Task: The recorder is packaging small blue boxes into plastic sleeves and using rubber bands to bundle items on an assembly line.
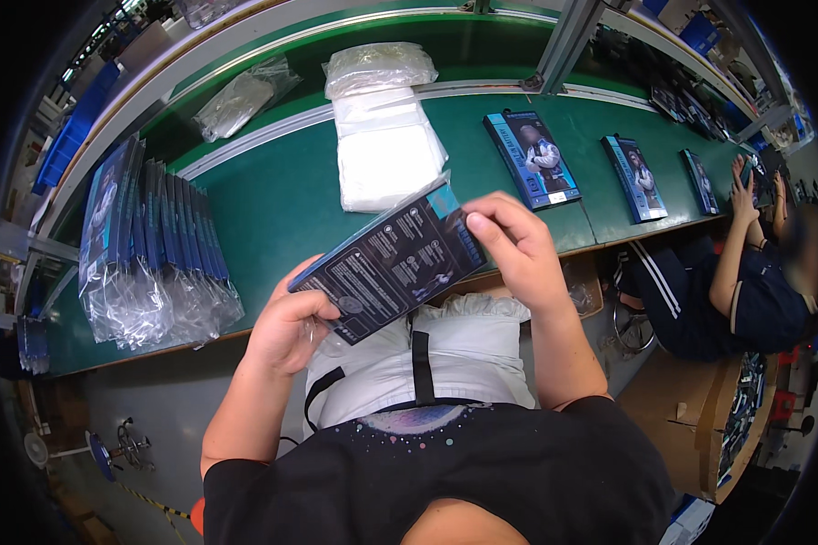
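Tilted in front of me, a flat dark box [386, 263] with blue accents shows its printed face, with clear plastic film around it. My left hand [289, 329] is closed around its lower left end, where loose film bunches under the fingers. At the upper right end, my right hand [518, 241] pinches the edge between thumb and fingers. Beyond the box lies a stack of white bags [386, 150], topped by a clear plastic packet [379, 70]. Several bagged boxes [159, 232] stand in a row at the left, their loose film toward me.
Three more boxes lie on the green bench [277, 177]: a near box [531, 159], a middle box [634, 178] and a far box [700, 182]. A crumpled clear bag [244, 98] rests behind. At right, a person [732, 272] works beside a large cardboard carton [691, 409].
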The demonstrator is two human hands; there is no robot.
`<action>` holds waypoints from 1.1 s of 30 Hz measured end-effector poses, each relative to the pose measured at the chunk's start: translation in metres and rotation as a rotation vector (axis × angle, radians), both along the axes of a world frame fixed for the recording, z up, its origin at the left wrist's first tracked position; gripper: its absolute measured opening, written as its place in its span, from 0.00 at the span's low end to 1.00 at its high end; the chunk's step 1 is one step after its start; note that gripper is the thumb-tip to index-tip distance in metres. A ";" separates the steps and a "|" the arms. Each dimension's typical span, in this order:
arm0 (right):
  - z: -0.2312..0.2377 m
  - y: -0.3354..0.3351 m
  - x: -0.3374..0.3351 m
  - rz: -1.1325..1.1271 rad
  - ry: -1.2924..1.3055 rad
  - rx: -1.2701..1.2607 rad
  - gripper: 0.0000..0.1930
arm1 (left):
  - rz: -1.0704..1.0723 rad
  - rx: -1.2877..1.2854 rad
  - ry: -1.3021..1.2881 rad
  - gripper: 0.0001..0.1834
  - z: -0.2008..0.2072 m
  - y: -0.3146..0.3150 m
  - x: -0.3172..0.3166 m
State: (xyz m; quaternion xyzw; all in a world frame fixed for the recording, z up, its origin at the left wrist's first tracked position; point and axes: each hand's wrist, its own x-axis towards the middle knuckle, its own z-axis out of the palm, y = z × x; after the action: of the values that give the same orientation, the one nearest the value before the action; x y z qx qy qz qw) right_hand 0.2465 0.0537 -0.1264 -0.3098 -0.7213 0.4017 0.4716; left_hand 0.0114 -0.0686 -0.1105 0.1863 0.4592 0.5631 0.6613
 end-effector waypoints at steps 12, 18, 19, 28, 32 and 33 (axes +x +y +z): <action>-0.019 -0.003 -0.030 -0.045 0.543 -0.676 0.06 | 0.464 0.402 0.698 0.28 0.069 -0.043 -0.035; -0.028 -0.001 -0.014 0.018 0.457 -0.707 0.08 | 0.876 0.782 2.100 0.23 0.116 -0.034 -0.115; -0.030 0.000 -0.013 0.019 0.437 -0.708 0.08 | 0.829 0.665 2.154 0.22 0.112 -0.029 -0.129; 0.003 0.004 -0.043 0.171 0.239 -0.469 0.14 | 0.534 0.089 2.230 0.29 0.110 -0.038 -0.159; 0.039 0.005 -0.086 0.446 0.134 -0.370 0.21 | 0.683 0.288 1.667 0.33 0.137 -0.051 -0.195; 0.049 0.005 -0.100 0.434 0.127 -0.363 0.21 | 0.751 0.283 1.589 0.36 0.142 -0.052 -0.214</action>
State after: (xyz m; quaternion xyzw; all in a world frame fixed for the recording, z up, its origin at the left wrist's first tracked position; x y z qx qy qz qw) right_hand 0.1467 0.0590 -0.0769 -0.2017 -0.6559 0.6346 0.3555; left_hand -0.2022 -0.1204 0.0316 0.4388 0.7394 0.4986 -0.1101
